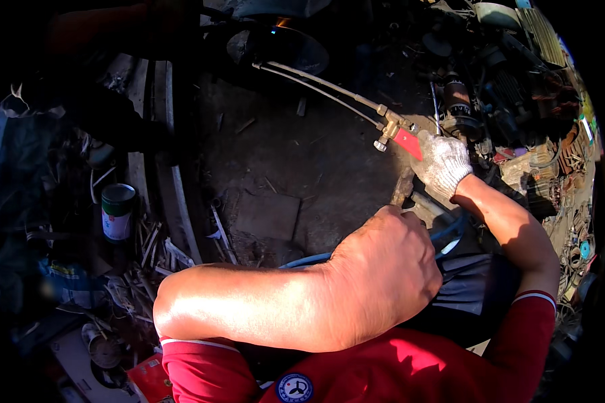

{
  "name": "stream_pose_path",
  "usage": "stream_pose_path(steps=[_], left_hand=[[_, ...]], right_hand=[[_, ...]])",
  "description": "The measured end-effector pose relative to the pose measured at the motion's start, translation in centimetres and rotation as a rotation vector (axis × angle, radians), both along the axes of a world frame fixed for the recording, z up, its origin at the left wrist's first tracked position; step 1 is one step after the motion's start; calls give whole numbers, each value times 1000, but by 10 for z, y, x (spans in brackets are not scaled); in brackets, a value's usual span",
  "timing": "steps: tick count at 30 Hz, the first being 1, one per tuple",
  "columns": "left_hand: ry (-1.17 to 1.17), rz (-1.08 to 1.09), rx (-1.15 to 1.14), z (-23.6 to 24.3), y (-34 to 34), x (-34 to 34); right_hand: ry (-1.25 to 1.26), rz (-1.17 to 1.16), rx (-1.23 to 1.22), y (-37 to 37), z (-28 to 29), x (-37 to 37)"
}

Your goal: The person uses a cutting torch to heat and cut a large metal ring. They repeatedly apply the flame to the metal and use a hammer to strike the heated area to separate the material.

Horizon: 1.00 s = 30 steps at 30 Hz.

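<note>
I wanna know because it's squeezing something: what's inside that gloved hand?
The gloved right hand holds a cutting torch. The torch's red part, valves and long tubes show in front; whatever lies within the grip itself is covered.

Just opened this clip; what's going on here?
The gloved right hand grips a torch by its red handle, the tip pointing away from the person. A small glow shows in the shadows beyond the tip. The bare left hand is curled closer in; whatever it may hold is hidden.
</note>
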State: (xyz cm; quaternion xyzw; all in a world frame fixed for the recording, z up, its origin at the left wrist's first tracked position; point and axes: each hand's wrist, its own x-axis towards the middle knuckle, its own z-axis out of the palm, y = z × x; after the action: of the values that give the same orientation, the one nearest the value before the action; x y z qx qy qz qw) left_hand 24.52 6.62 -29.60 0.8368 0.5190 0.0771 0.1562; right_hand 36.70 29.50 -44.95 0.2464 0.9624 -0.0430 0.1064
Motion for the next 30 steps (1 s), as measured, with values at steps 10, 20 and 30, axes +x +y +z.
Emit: stream_pose_path(steps=[10, 20, 30], left_hand=[[-14, -24, -99, -5, 13, -12], [-31, -23, -101, -4, 16, -19], [-18, -17, -42, 5, 16, 1]], right_hand=[[-24, -30, -24, 0, -2, -6], [-54, -31, -33, 2, 1, -11], [26, 61, -60, 2, 5, -11]])
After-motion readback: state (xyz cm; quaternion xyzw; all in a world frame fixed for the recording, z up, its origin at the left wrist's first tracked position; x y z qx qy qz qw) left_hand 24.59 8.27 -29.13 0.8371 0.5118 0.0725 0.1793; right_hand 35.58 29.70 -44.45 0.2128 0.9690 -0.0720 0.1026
